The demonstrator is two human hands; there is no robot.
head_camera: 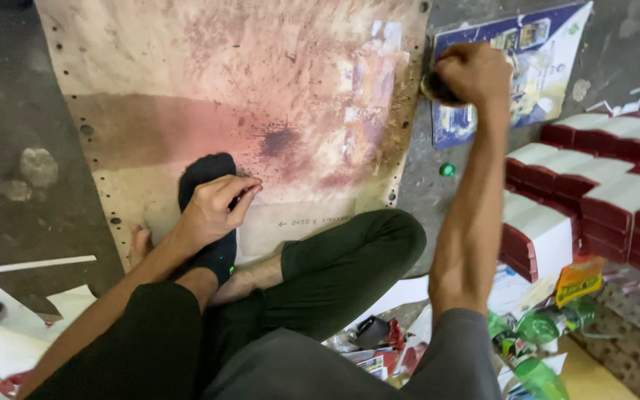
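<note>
I sit cross-legged on the floor in dark trousers. My left hand (215, 209) rests with curled fingers on my foot in a black sock (205, 174), which lies on a large stained metal sheet (246, 96). My right hand (474, 74) reaches far forward and is closed over a small dark round object (432, 89) at the sheet's right edge, on top of a blue printed paper (538, 67). What the round object is cannot be told.
Stacks of red-edged white booklets (594, 200) stand at the right. A small green cap (447, 170) lies on the grey floor. Green bottles and a yellow packet (578, 280) lie near my right knee, with paper scraps (379, 348) in front and white sheets (31, 326) at the left.
</note>
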